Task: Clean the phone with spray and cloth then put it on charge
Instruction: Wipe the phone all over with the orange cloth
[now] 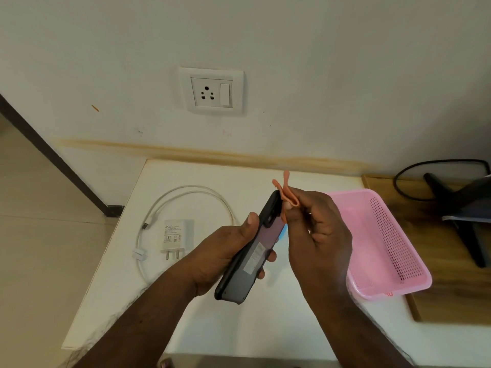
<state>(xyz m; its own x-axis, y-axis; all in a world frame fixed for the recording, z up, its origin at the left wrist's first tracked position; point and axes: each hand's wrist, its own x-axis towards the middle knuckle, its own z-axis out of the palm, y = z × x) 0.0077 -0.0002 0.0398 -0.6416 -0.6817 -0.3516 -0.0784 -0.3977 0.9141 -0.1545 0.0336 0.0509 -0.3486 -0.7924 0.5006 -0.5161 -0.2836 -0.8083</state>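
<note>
Wiping step in hand: I'm rubbing the dark grey slab phone in its black case (252, 251) with a small folded orange cloth (287, 193), working the top end near the camera. Spray bottle: only a blue bit peeks out behind the phone, can't tell what it is.

My left hand (225, 256) grasps the phone from underneath, thumb on the left long edge, fingertips curled round the right edge; phone is tilted, back facing up, held above the white counter (212, 328), touching nothing but my hands and the cloth. My right hand (316, 229) is clenched round the cloth, pinching it between thumb and fingers, cloth pressed against the phone's upper right edge.

Next move, my guess: finish the wipe, flip to do the screen, drop the cloth, then go for charging. That needs the white 2-pin charger block (174, 239) and coiled white USB cable (186, 191), both lying toward the counter's left edge, cable unplugged from the block, and the white wall socket with switch (211, 92) above the counter's back edge.

Pink perforated plastic basket (385, 243) sits at the counter's right edge.
</note>
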